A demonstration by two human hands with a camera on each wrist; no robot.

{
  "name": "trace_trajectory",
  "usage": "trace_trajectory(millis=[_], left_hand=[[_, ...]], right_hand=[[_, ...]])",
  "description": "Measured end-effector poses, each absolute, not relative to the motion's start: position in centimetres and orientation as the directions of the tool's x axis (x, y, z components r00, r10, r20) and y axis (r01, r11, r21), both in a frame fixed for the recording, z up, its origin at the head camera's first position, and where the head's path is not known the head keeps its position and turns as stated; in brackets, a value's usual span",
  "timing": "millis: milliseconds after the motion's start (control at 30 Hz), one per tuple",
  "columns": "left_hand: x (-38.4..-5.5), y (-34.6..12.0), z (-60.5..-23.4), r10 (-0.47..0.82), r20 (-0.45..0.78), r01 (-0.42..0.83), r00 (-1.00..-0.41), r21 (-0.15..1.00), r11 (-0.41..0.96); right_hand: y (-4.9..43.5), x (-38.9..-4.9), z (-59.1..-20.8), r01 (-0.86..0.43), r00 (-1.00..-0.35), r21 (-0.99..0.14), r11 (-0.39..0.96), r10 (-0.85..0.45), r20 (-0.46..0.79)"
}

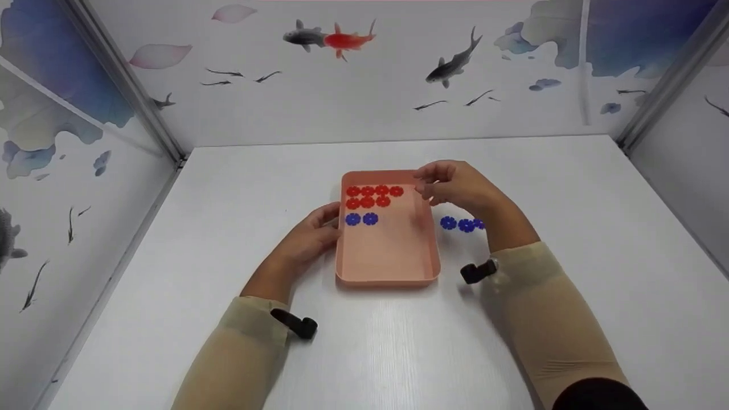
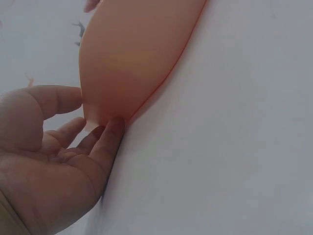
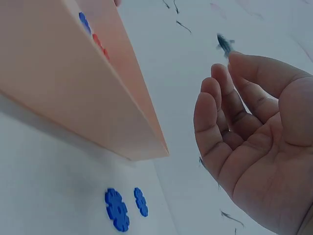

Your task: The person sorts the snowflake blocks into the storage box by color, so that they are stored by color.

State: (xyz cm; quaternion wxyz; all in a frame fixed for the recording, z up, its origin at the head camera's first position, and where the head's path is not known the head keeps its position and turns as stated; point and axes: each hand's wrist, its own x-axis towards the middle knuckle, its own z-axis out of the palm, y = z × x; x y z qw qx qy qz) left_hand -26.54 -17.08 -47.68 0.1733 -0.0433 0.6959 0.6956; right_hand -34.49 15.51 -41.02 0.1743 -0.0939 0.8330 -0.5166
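Observation:
A shallow pink tray point(image 1: 387, 256) lies on the table; two rows of red flower-shaped plastic pieces point(image 1: 367, 203) fill its far left part, with two blue flower-shaped pieces point(image 1: 370, 218) below them. My left hand point(image 1: 310, 236) holds the tray's left side, thumb at the rim and bent fingers low against the outer wall point(image 2: 115, 63). Over the tray's far right corner hovers my right hand point(image 1: 455, 185), thumb and index tips close together. A reddish speck shows by those fingertips, but I cannot tell whether they pinch a piece. In the right wrist view the palm point(image 3: 264, 152) holds nothing.
Several loose blue pieces point(image 1: 449, 222) lie on the white table point(image 1: 387, 341) right of the tray, partly hidden by my right forearm. Walls with painted fish point(image 1: 453, 65) enclose the table at the back and sides. Each wrist carries a black camera mount point(image 1: 296, 324).

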Motion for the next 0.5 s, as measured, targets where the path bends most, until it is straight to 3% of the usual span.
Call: trace_trajectory(millis=[500], left_hand=[[-26.5, -17.0, -47.7, 0.159, -0.316, -0.313, -0.935, 0.949, 0.046]], right_hand=[[23.4, -34.4, -42.6, 0.049, -0.932, -0.818, 0.574, -0.268, -0.245]])
